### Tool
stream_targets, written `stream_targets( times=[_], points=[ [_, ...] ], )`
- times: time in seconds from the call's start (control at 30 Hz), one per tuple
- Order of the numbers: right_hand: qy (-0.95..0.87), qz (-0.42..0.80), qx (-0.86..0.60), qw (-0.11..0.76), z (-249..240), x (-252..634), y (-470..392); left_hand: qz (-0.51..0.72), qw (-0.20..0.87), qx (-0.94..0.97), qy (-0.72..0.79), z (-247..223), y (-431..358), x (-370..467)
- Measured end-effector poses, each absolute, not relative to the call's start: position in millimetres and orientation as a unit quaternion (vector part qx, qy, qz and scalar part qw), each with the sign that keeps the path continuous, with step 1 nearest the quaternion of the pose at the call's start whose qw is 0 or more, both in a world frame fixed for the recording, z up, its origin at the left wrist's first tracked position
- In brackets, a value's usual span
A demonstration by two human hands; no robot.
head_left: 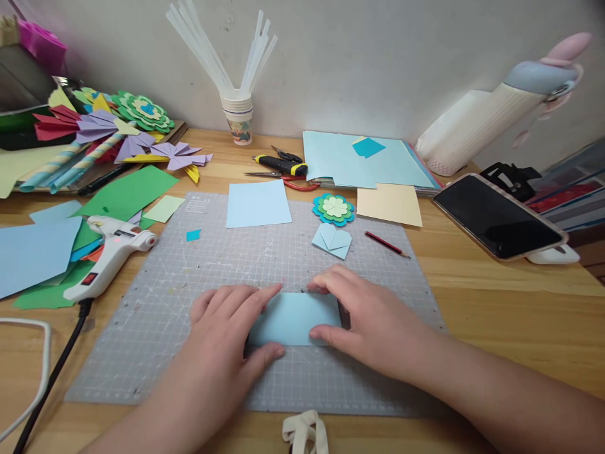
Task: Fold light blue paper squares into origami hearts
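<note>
A light blue paper rectangle [297, 320] lies on the grey cutting mat [179, 340], its long side running left to right. My left hand [229, 331] is at its left end, fingertips by the top edge and thumb by the bottom edge. At the right end, my right hand [359, 315] has its thumb on the paper and its fingers curled round the upper corner. Both hands hold the paper between them. Beyond them on the mat are a folded blue heart [331, 241], a layered green and blue paper flower [333, 209] and a blue square [259, 203].
A white glue gun [111, 249] lies left on green sheets. Farther back are a cup of straws [237, 120], a yellow-black cutter [280, 165] and stacked blue paper [331, 157]. A pencil [387, 244] and a phone [500, 216] are at right.
</note>
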State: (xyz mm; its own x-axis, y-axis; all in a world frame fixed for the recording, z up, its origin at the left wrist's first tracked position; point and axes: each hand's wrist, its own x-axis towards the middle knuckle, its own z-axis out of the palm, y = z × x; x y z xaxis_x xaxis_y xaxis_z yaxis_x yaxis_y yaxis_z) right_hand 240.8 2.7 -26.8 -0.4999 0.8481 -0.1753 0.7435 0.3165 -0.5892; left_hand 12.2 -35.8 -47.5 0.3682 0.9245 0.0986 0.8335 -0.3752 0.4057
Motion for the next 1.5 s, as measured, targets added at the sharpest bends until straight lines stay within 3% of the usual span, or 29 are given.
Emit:
stream_targets(
  times=[0.27,0.43,0.63,0.73,0.87,0.97,1.07,1.27,1.5],
  points=[
    [-0.828,0.301,-0.469,0.068,-27,235,4,0.153,0.178,0.817,0.527,-49,-36,13],
    [-0.821,0.309,-0.473,0.081,-25,233,3,0.185,0.13,0.797,0.56,-54,-40,12],
    [-0.825,0.359,-0.372,0.228,-27,241,8,0.242,0.129,0.78,0.562,-48,-43,7],
    [-0.854,0.283,-0.302,0.314,-28,247,11,0.265,0.094,0.809,0.517,-40,-44,0],
    [-0.88,0.107,-0.298,0.353,-30,246,7,0.294,-0.019,0.849,0.439,-38,-50,-4],
    [-0.903,0.053,-0.263,0.334,-32,240,-3,0.283,-0.076,0.871,0.395,-44,-57,2],
    [-0.937,0.049,-0.216,0.27,-33,237,-8,0.258,-0.068,0.881,0.391,-50,-61,9],
    [-0.948,0.118,-0.181,0.235,-40,243,5,0.213,0.005,0.885,0.414,-50,-56,2],
    [-0.934,0.202,-0.228,0.189,-34,245,5,0.255,0.053,0.877,0.403,-46,-56,-2]
  ],
)
